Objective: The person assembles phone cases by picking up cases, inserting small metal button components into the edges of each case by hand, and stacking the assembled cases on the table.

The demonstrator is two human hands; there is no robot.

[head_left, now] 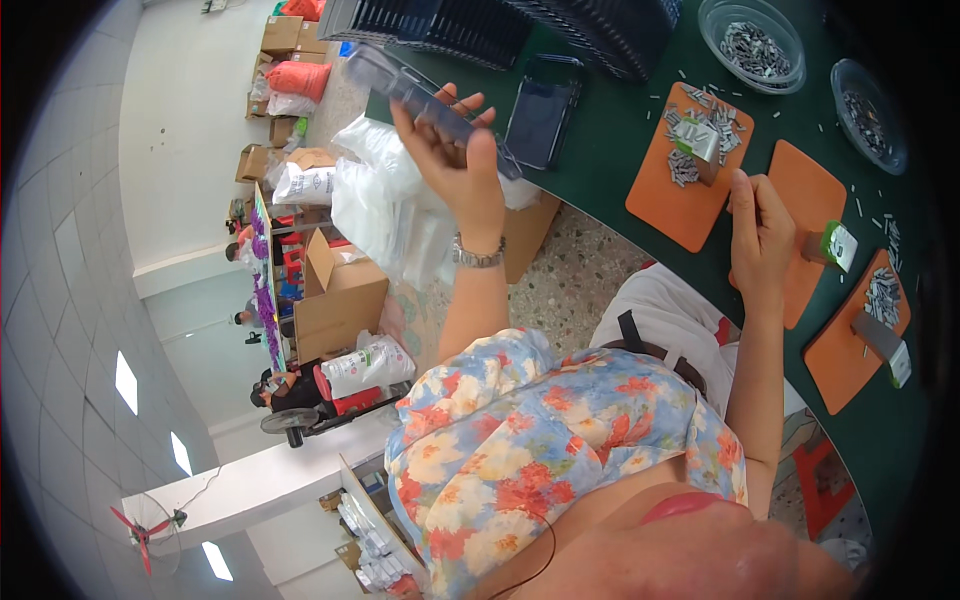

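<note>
3 orange boards [660, 210]; dark green tabletop [610, 135]; silver-grey pieces [684, 170]; blue shirt [560, 400], red-and-cream floral.

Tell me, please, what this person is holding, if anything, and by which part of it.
The left hand holds a clear plastic piece around its middle. Whether the right hand holds anything cannot be told.

Left of the leftmost orange board [660, 205], the left hand [462, 165] grips a long translucent plastic piece [432, 108]. Right hand [762, 225], fingers curled, noted just right of it. Bowl [772, 88] beyond it contains small metal pieces [755, 50].
</note>
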